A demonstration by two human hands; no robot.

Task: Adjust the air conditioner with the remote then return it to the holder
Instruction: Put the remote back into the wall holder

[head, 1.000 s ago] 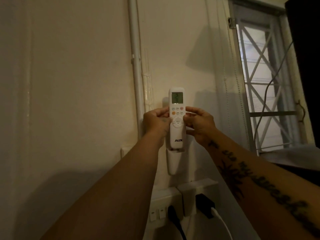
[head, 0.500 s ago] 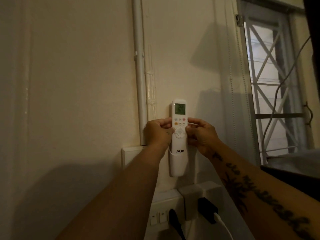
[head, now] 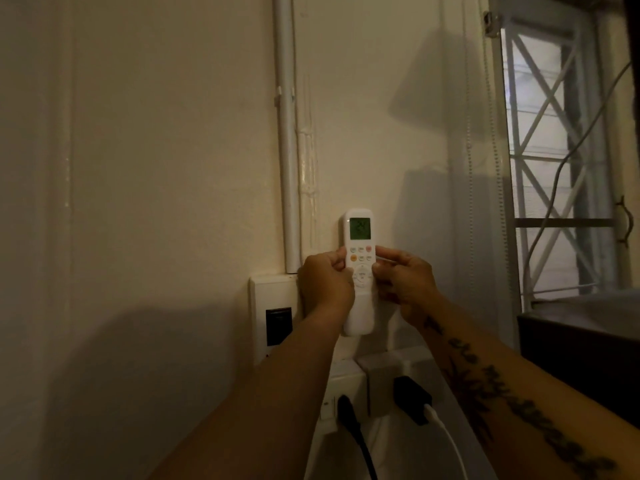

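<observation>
A white remote point(head: 360, 237) with a lit green screen stands upright against the wall, its lower part sunk into a white wall holder point(head: 359, 317). My left hand point(head: 325, 284) pinches the remote's left edge at the button rows. My right hand point(head: 403, 284) pinches its right edge at the same height. The logo on the remote's lower body is hidden inside the holder. The air conditioner is out of view.
A white pipe point(head: 288, 133) runs down the wall to a switch plate point(head: 273, 320) left of the holder. Below are wall sockets point(head: 346, 393) with a black plug point(head: 346, 414) and a black charger point(head: 412, 400). A barred window point(head: 554, 150) and a dark surface point(head: 581, 341) lie right.
The remote has slid down into the holder; its logo, visible above the rim before, is now covered. Both hands moved down with it.
</observation>
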